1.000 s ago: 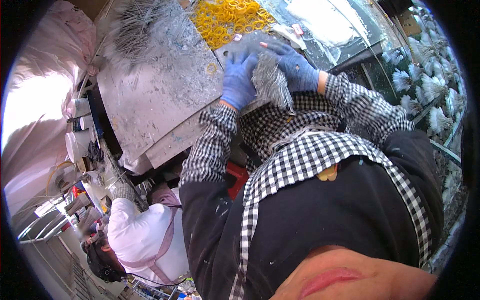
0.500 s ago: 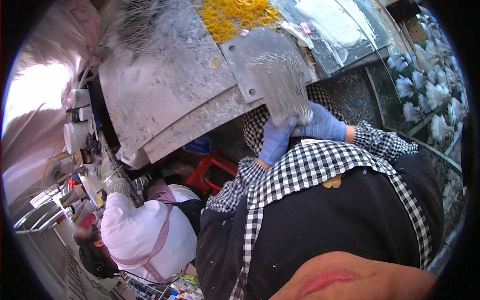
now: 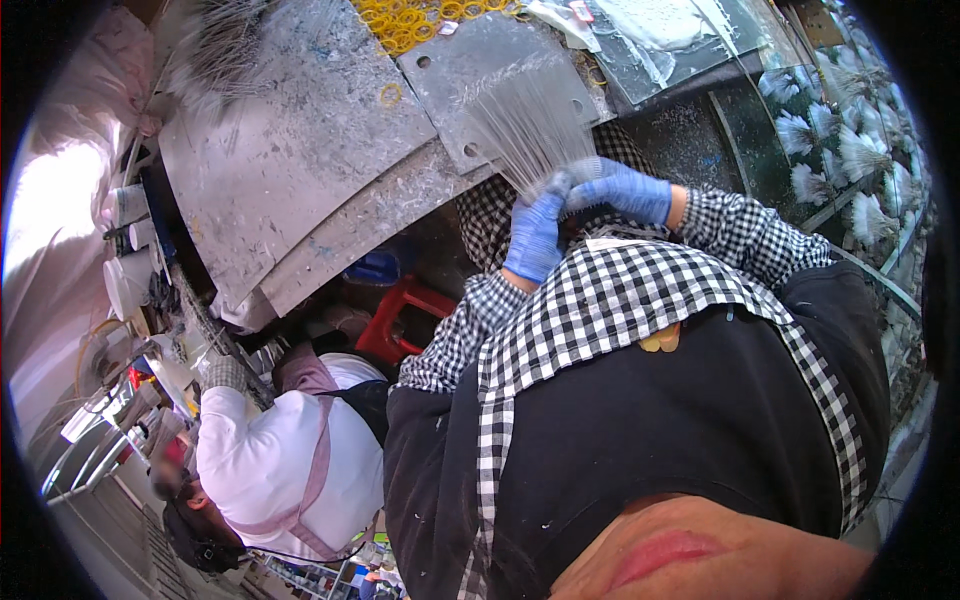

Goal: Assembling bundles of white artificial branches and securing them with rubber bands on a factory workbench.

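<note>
A fanned bundle of thin grey strands (image 3: 528,125) points away from me and to the left, its gathered end pinched between my two blue-gloved hands. My left hand (image 3: 535,238) closes on that end from below. My right hand (image 3: 622,190) grips it from the right, its fingers meeting those of the left. The gloves hide the very base of the bundle. Beyond it, the loose tips spread over a grey metal plate (image 3: 440,92) with holes near its corners.
Yellow rings (image 3: 410,22) lie in a heap behind the plate. More strands (image 3: 215,50) rest at the far left of the worktable (image 3: 290,130). White tufts (image 3: 860,155) stand at the right. A co-worker (image 3: 290,450) in white sits at the left, beside a red stool (image 3: 400,315).
The strands lean further left and look more spread. Both hands have shifted slightly about the base, still gripping it. The whole view has moved a little.
</note>
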A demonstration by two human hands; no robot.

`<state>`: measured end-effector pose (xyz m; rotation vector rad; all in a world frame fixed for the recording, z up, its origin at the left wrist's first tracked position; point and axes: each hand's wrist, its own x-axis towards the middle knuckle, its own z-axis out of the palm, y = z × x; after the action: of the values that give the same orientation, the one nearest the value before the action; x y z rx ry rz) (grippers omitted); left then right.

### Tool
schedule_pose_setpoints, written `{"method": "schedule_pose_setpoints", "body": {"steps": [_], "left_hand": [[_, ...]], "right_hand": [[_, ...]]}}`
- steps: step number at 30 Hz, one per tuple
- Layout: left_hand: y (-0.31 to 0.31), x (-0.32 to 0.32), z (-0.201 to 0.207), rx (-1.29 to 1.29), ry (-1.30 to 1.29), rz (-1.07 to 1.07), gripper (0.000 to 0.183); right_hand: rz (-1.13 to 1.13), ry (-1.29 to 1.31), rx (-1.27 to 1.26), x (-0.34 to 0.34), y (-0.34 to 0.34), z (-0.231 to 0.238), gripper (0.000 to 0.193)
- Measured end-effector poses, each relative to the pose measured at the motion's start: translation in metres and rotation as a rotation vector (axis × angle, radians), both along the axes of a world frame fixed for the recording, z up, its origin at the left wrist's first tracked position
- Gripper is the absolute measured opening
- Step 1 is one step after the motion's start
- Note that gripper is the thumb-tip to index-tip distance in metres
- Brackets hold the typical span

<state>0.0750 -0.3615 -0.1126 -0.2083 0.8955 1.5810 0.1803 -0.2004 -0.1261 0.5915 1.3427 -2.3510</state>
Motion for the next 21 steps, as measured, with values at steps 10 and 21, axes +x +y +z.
{"method": "schedule_pose_setpoints", "body": {"steps": [10,21], "left_hand": [[0.024,-0.003,-0.026,-0.042,0.852,-0.550,0.084],[-0.012,-0.053,0.025,0.050,0.621,-0.409,0.083]], "right_hand": [[0.024,0.008,-0.027,-0.013,0.021,0.038,0.068],[0.143,0.171,0.146,0.007,-0.003,0.020,0.083]]}}
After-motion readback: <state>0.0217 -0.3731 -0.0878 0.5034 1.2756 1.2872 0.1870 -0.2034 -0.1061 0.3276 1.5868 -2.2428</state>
